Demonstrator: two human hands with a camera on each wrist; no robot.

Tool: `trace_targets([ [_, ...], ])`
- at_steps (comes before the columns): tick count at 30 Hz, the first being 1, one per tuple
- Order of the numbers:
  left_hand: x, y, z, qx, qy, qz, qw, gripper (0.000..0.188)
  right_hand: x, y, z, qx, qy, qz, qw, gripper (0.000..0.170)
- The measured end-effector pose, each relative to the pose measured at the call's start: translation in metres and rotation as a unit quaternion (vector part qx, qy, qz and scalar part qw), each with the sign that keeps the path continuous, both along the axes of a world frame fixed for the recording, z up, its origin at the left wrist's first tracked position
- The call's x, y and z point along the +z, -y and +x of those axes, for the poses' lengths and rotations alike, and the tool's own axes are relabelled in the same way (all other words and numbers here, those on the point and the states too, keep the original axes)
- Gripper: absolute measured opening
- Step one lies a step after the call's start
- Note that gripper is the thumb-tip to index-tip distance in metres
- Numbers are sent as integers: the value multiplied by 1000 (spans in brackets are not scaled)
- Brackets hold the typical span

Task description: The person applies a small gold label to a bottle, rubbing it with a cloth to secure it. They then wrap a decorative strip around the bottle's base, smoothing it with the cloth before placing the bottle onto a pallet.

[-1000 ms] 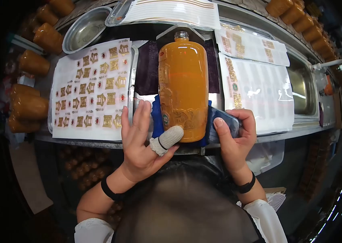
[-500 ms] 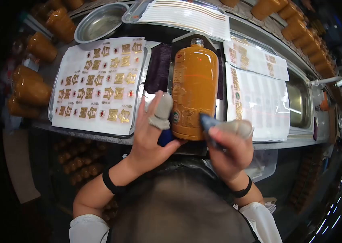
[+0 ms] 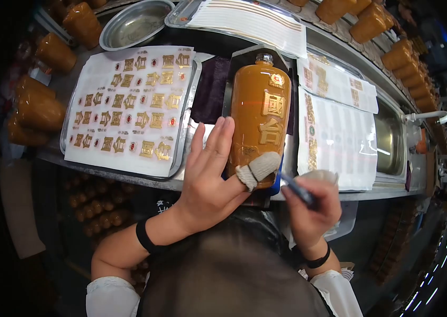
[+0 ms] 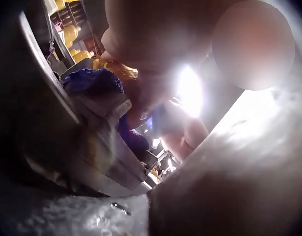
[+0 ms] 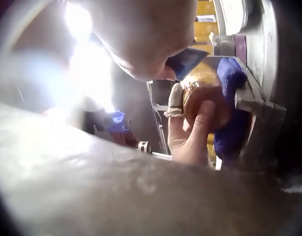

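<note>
An amber, glossy bottle [image 3: 247,121] lies on its back with its neck pointing away, gold characters [image 3: 271,119] and a small emblem on its upper face. My left hand [image 3: 210,182] holds its lower end, fingers along the left side. A fabric-covered finger [image 3: 260,168] crosses the lower front, and in the right wrist view the thumb [image 5: 204,118] presses the base. In my right hand [image 3: 316,206] is a flat dark-blue scraper [image 5: 186,63], blurred in the head view, its edge close to the bottle's lower right side. Blue cloth [image 5: 232,76] pads the rest under the bottle.
On the left, a tray carries a sheet of gold decals [image 3: 123,113]. To the right are more decal sheets [image 3: 337,142] beside a sink [image 3: 392,134]. A metal bowl [image 3: 136,24] and striped sheets [image 3: 247,21] stand behind. Amber bottles [image 3: 38,108] line both sides.
The bottle has turned, bringing its gold characters up into view. My left hand has shifted its fingers on the lower end. The right hand has raised and swung the scraper, now slightly right of the bottle.
</note>
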State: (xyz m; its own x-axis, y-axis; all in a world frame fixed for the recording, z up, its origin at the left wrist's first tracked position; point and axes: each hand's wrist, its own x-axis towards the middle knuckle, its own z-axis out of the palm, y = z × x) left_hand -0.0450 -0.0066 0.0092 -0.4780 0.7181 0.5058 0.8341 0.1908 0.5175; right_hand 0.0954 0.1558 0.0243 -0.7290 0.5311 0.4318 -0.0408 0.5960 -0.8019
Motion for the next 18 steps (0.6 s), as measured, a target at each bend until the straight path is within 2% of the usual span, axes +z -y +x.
trace_targets([
  [1, 6, -3, 1, 9, 9, -21, 1000, 51, 0, -2, -4, -50, -2, -56, 997, 26],
  [2, 11, -5, 0, 17, -8, -36, 999, 51, -2, -5, -7, -68, -7, -90, 994, 23],
  [4, 17, -9, -1, 34, -43, -63, 997, 52, -1, -10, -14, -55, -26, -29, 998, 22],
  [7, 7, -5, 0, 53, -42, -62, 996, 50, 6, 2, -18, -27, -37, -26, 999, 25],
  [10, -3, 1, -2, 34, -16, -38, 999, 57, 7, -3, -17, 90, -58, 136, 985, 35],
  [11, -10, 4, -3, 22, 6, -19, 1000, 60, 9, 0, -12, 118, -56, 149, 980, 43],
  [12, -16, 6, -4, 12, 28, 1, 1000, 64, 6, 1, -9, 135, -71, 125, 980, 40],
  [14, -18, 7, -5, 7, 70, 35, 997, 69, 9, 1, -3, 102, -48, 34, 993, 39],
  [16, -9, 5, -4, -3, 95, 55, 994, 71, 0, -1, -5, 25, -63, -2, 998, 39],
  [18, 2, 4, -2, -13, 69, 39, 997, 76, 4, -1, -11, 44, -63, 92, 993, 37],
])
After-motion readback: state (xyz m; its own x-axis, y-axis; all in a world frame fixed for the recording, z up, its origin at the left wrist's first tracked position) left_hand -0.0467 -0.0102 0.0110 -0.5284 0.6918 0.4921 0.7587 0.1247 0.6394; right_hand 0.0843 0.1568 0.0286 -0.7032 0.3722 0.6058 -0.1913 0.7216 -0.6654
